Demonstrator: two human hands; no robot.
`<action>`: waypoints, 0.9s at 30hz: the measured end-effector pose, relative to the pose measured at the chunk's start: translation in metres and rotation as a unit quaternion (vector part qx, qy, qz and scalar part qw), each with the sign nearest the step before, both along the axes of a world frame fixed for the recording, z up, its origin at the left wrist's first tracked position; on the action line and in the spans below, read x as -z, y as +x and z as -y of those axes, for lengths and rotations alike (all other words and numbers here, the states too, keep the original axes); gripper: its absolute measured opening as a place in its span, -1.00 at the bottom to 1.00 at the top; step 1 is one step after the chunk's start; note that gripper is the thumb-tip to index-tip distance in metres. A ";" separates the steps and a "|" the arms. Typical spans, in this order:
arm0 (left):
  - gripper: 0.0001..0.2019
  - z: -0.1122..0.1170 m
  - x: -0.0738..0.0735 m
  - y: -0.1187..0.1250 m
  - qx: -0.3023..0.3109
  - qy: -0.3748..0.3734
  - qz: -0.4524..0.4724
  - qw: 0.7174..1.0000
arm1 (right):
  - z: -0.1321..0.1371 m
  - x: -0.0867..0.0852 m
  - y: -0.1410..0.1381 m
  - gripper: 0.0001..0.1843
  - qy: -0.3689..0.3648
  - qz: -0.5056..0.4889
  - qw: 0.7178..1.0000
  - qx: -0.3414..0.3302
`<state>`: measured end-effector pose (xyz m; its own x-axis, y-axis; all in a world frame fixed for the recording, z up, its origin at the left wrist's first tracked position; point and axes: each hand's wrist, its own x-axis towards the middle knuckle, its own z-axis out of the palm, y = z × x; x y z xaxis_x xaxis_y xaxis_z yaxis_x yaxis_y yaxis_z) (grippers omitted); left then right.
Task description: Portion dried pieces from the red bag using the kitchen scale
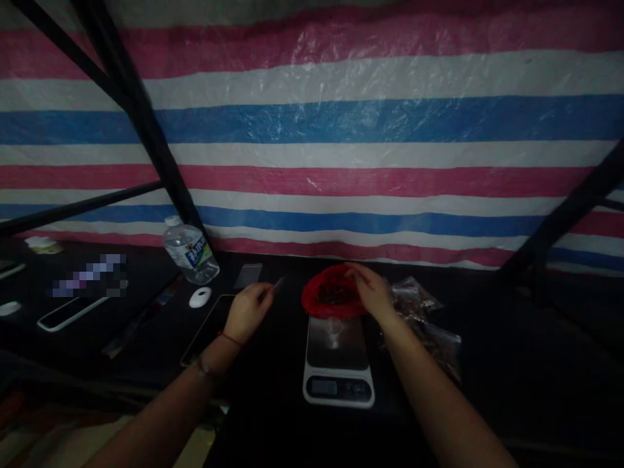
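Striped plastic sheeting in pink, white and blue hangs behind a dark table, and the light is weak. On the far end of a small kitchen scale sits a red bowl with dark pieces inside; it rests on the back of the platform, and the display is toward the person. The right hand is over the bowl's right side with the fingertips drawn together at the rim or the contents; if they pinch a piece, I cannot tell. The left hand is left of the scale, its grip closed on a thin small object that I cannot identify. Clear plastic bags lie just right of the scale. Further left are a white round cap and a water bottle. The bowl overhangs the platform's back edge, so I judge that a push from the right hand could tip it off and spill the pieces.
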<state>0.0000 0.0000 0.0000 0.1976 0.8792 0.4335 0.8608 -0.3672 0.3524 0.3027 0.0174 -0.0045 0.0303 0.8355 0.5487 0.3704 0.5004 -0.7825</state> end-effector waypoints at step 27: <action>-0.84 -0.033 0.026 0.106 0.285 0.145 0.133 0.938 | 0.023 0.032 -0.028 -0.69 0.158 0.154 0.975 0.033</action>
